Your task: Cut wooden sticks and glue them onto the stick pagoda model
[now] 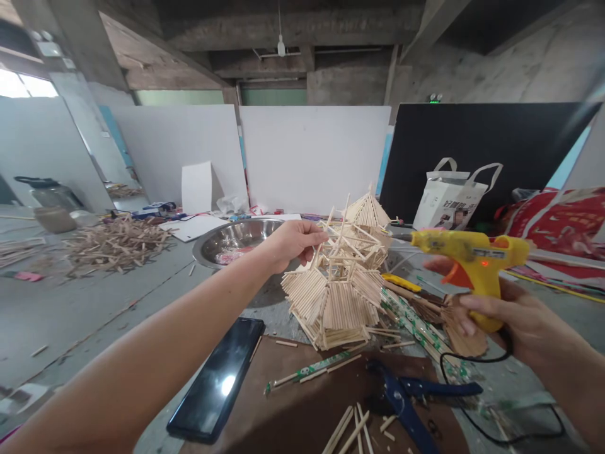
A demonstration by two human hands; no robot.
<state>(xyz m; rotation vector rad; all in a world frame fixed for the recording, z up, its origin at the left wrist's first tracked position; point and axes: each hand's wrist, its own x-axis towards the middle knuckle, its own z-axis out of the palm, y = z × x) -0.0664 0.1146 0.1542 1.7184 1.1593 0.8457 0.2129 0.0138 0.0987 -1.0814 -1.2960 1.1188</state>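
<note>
My left hand point(295, 243) is closed in a pinch at the upper left of a small pagoda-like model point(335, 296) built of thin wooden sticks. A thin wooden stick shows at its fingertips, partly hidden by the fingers. My right hand point(524, 315) is wrapped round the handle of a yellow hot glue gun point(472, 249), whose red light is lit. The gun's nozzle points left toward the model. Behind the model's open stick frame rises a pointed stick roof point(367, 211).
A brown sheet point(265, 391) carries blue pliers point(401, 397) and loose sticks point(347, 432). A phone point(217, 378) lies to its left. Further back are a metal basin point(203, 243), a stick pile point(120, 243) and a white bag point(447, 202). The gun's black cord point(444, 372) loops at right.
</note>
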